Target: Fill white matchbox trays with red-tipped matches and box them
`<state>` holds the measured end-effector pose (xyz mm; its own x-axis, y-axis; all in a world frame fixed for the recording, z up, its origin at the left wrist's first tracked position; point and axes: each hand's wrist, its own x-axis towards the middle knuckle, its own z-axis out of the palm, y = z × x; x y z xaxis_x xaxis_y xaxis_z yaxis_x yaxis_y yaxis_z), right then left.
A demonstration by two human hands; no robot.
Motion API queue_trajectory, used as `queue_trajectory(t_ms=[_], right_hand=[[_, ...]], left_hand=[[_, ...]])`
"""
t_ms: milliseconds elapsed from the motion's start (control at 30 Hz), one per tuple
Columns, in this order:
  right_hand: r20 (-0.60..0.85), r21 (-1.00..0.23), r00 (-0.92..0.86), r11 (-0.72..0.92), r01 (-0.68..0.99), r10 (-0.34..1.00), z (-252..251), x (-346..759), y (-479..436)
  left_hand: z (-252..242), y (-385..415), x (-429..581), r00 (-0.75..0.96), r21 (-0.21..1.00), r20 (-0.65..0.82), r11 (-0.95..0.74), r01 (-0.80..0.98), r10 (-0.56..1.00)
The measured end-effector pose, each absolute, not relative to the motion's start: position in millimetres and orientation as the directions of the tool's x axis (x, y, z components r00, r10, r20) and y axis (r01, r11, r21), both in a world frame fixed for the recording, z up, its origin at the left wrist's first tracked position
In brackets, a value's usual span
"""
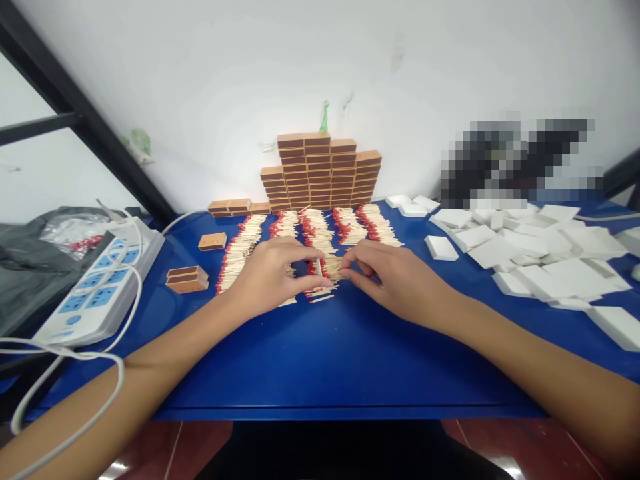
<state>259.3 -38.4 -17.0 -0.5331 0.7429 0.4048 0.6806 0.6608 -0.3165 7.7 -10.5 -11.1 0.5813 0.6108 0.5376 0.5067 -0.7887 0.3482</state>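
Observation:
Rows of red-tipped matches (320,230) lie across the blue table (320,360). My left hand (273,270) and my right hand (387,270) meet over the nearest row, both with fingers pinched round a small bundle of matches (327,268). A white inner tray shows edge-on between the fingertips. A few loose matches lie just below the hands.
A stack of brown matchboxes (323,172) stands against the wall. Loose brown boxes (187,279) lie at the left. Several white inner trays (540,250) are heaped at the right. A white power strip (97,283) with cables sits at the left edge, beside a grey bag (30,267).

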Motion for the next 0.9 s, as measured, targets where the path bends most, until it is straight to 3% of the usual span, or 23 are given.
queue_trajectory(t_ms=[567,900], right_hand=[[0.355,-0.281,-0.558,0.655,0.701,0.750,-15.3,259.4,-41.0],[0.386,-0.333,-0.606,0.718,0.611,0.695,-11.3,260.3,-42.9]], left_hand=[[-11.6,-12.7,7.8,0.621,0.370,0.518,-0.809,0.457,0.588],[-10.4,-12.8,8.9,0.599,0.391,0.533,-0.802,0.452,0.598]])
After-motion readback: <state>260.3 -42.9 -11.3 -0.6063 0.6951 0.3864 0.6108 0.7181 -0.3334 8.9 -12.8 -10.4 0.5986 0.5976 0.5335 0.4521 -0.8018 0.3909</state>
